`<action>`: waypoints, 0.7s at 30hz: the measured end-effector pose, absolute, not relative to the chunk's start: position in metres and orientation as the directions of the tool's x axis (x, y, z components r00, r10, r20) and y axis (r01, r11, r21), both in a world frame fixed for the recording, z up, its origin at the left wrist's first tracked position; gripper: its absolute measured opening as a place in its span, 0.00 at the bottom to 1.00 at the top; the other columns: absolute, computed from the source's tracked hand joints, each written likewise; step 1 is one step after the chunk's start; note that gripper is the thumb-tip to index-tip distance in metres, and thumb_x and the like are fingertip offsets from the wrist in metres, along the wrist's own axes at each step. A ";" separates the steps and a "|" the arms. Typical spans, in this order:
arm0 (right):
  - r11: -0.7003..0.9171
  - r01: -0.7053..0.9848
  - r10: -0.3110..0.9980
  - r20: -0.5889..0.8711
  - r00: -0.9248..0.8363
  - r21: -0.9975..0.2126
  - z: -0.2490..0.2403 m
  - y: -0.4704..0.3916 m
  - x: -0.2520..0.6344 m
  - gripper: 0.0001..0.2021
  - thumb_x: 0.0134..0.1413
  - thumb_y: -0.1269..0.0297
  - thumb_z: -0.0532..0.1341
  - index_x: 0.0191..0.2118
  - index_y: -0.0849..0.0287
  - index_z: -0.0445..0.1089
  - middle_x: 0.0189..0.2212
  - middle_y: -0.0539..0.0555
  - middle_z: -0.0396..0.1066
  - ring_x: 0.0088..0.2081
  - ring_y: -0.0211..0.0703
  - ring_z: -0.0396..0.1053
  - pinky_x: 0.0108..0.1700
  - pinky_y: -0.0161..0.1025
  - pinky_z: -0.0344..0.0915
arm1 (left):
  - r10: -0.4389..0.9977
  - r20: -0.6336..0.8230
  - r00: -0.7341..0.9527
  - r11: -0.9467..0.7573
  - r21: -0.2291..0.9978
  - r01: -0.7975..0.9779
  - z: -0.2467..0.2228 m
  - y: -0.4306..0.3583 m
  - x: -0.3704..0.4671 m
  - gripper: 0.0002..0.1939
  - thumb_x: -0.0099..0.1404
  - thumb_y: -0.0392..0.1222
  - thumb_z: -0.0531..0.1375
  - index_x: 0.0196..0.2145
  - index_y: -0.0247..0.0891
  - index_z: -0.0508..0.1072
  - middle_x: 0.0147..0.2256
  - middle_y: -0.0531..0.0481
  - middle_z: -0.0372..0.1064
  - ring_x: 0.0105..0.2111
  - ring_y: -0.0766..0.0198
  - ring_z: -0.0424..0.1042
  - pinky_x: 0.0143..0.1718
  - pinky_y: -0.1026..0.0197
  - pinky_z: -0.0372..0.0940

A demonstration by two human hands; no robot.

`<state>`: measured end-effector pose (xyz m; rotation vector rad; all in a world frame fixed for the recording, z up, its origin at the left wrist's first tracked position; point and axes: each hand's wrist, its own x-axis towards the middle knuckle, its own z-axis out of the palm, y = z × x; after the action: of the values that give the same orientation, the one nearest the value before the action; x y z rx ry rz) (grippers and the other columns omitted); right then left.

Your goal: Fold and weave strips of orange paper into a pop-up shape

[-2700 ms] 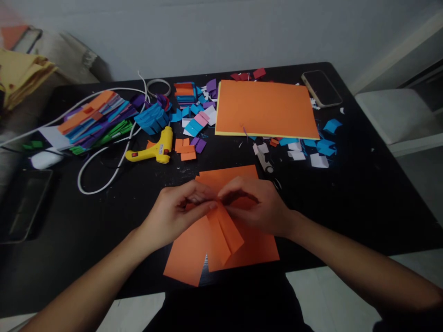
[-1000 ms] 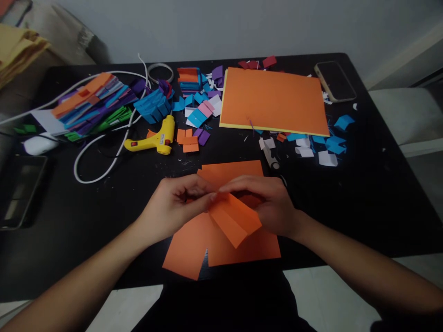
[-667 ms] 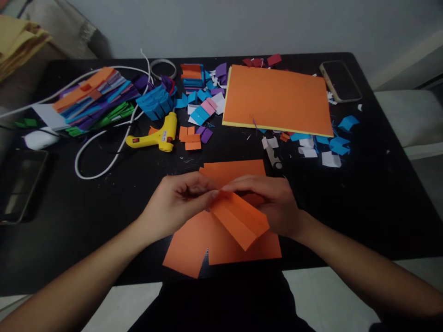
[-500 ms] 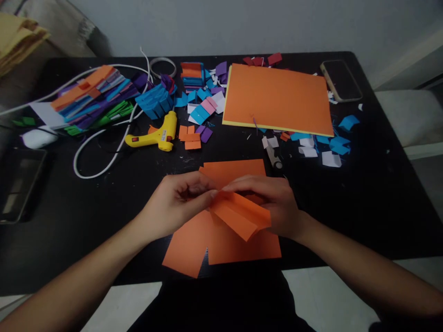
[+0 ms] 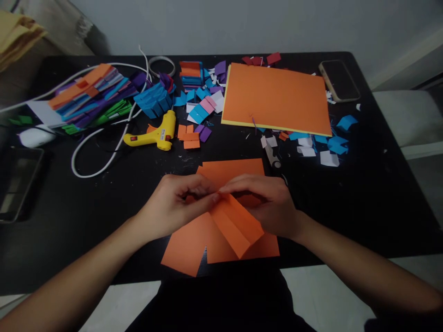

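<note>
Between my two hands hangs a creased strip of orange paper, its near end pointing down toward me. My left hand pinches the strip's far left corner between thumb and fingers. The fingers of my right hand are closed on the same top edge, close to the left fingertips, and the palm lies along the strip's right side. Beneath both hands, flat orange sheets lie on the black table; one cut piece sits angled at the left with a narrow gap beside it.
A yellow glue gun lies behind my left hand, near a looped white cable. Orange card sheets lie at the back, with folded paper bundles to the left. A cutter, paper scraps and a phone are rightward.
The strip has swung so its free end points more toward me and lies flatter. Both hands keep their hold at nearly the same spot.
</note>
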<state>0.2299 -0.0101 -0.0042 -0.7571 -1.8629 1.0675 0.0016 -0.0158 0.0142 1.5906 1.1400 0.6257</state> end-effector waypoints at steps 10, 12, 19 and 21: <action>0.355 0.106 0.847 0.272 -0.456 -0.929 -0.005 -0.012 0.231 0.13 0.57 0.76 0.67 0.46 0.56 0.79 0.41 0.54 0.82 0.39 0.40 0.81 0.42 0.35 0.80 | 0.890 -0.202 0.408 0.076 0.949 0.306 0.014 -0.016 0.002 0.07 0.68 0.44 0.66 0.37 0.39 0.82 0.28 0.51 0.76 0.26 0.68 0.70 0.25 0.68 0.63; 0.337 0.113 0.853 0.253 -0.456 -0.935 -0.005 -0.012 0.231 0.12 0.56 0.76 0.67 0.45 0.57 0.79 0.40 0.54 0.82 0.38 0.40 0.81 0.42 0.35 0.80 | 0.887 -0.208 0.413 0.078 0.948 0.310 0.014 -0.016 0.002 0.07 0.68 0.44 0.65 0.37 0.39 0.82 0.27 0.52 0.76 0.26 0.69 0.70 0.24 0.69 0.62; 0.355 0.119 0.849 0.267 -0.456 -0.927 -0.004 -0.010 0.231 0.10 0.57 0.74 0.68 0.44 0.57 0.79 0.38 0.53 0.82 0.37 0.39 0.81 0.41 0.34 0.79 | 0.875 -0.236 0.423 0.113 0.948 0.297 0.015 -0.017 0.002 0.08 0.69 0.44 0.65 0.37 0.38 0.82 0.28 0.51 0.77 0.26 0.67 0.73 0.25 0.69 0.66; 0.382 0.108 0.842 0.297 -0.450 -0.918 -0.005 -0.010 0.231 0.10 0.58 0.74 0.68 0.44 0.56 0.79 0.39 0.52 0.82 0.37 0.40 0.81 0.41 0.34 0.79 | 0.871 -0.241 0.428 0.120 0.949 0.291 0.016 -0.016 0.003 0.08 0.69 0.44 0.65 0.37 0.38 0.82 0.28 0.51 0.77 0.27 0.67 0.75 0.26 0.69 0.68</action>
<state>0.2313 -0.0097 -0.0052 -0.8273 -1.8235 1.1309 0.0027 -0.0156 0.0161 1.4362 1.1046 0.5846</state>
